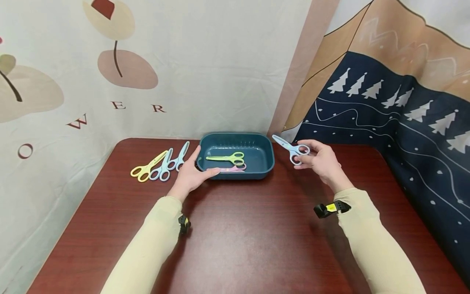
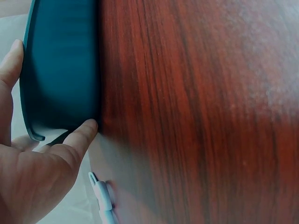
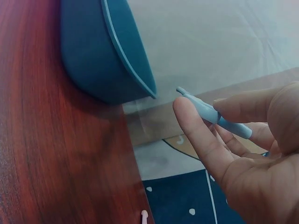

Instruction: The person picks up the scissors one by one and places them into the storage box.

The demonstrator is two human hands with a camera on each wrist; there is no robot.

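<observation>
Pink scissors (image 1: pixel 235 168) lie in the dark teal tray (image 1: pixel 261 157), partly hidden by its near wall and the left hand (image 1: pixel 190 173), whose spread, straight fingers touch the tray's left end. Green scissors (image 1: pixel 232 158) make two inside. The right hand (image 1: pixel 318 160) pinches one light blue pair (image 1: pixel 292 149) just beside the tray's right end. Three more lie on the table (image 1: pixel 257 228): one yellow pair (image 1: pixel 148 166), two light blue pairs (image 1: pixel 164 165). A pale tip (image 3: pixel 144 216), cropped in the right wrist view, is unidentifiable.

Behind the brown table (image 1: pixel 253 237) hang a pale lettered sheet (image 1: pixel 220 69), probably cloth, and tree-print fabric (image 1: pixel 389 110).
</observation>
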